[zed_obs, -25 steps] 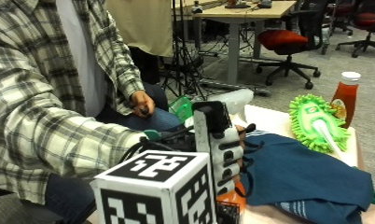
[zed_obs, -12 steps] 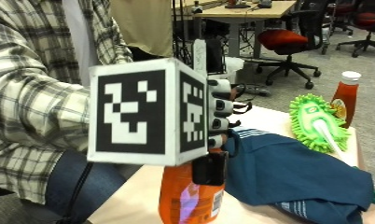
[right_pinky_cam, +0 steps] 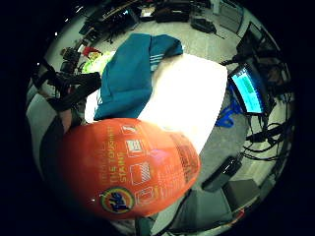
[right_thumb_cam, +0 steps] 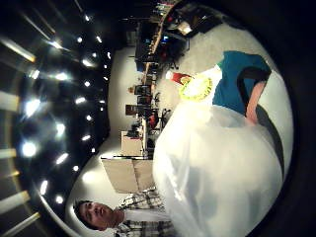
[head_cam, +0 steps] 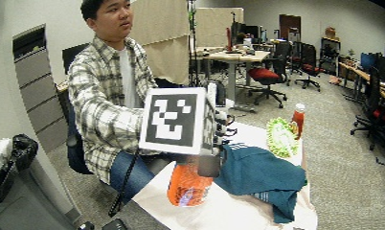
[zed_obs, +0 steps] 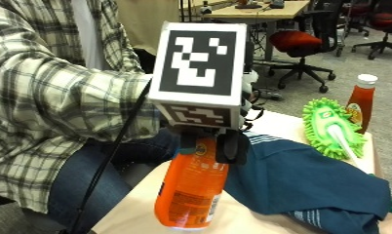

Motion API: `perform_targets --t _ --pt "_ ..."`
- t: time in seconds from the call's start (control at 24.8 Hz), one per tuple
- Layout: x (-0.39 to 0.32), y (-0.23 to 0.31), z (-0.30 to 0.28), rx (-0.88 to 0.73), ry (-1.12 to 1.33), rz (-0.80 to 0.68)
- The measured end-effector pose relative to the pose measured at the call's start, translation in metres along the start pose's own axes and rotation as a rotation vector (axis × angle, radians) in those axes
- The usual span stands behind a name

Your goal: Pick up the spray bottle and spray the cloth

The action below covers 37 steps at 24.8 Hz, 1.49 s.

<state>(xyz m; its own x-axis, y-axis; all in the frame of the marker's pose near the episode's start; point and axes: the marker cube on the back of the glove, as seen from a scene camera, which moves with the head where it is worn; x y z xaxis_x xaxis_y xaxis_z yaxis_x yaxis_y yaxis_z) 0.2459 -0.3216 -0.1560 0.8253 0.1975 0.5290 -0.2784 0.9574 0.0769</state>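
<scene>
While the orange plastic spray bottle (zed_obs: pixel 189 187) hangs lifted off the white worktop (zed_obs: pixel 261 222), the gloved right hand (zed_obs: pixel 231 141) is grasping it about the neck, fingers curled round the upper part; the trigger itself is hidden behind the glove's gear, so finger placement on it cannot be confirmed. The bottle's body sits directly below the hand and fills much of the little-finger palm view, label outward. The crumpled teal cloth (zed_obs: pixel 306 180) lies on the worktop just beside and beyond the hand, close to the bottle's side. Further beyond the cloth are a lime-green fluffy duster head (zed_obs: pixel 332 129) and a red sauce bottle with a white cap (zed_obs: pixel 360 100). Assessment: pick-up appears complete; spraying remains. To do this step well, the nozzle should be turned toward the cloth, the bottle kept near upright so the feed tube draws, and one finger set squarely on the trigger before squeezing. Nozzle direction cannot be determined. Risk: spray landing on the worktop instead.
</scene>
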Motion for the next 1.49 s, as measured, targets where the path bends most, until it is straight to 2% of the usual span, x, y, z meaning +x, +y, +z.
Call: perform_targets --t 0.48,0.93,1.49 --pt "-0.010 -0.010 0.032 -0.184 0.362 0.079" --pt "-0.013 -0.015 0.053 -0.269 0.700 0.166" --pt "-0.020 -0.012 0.085 -0.341 0.862 0.147"
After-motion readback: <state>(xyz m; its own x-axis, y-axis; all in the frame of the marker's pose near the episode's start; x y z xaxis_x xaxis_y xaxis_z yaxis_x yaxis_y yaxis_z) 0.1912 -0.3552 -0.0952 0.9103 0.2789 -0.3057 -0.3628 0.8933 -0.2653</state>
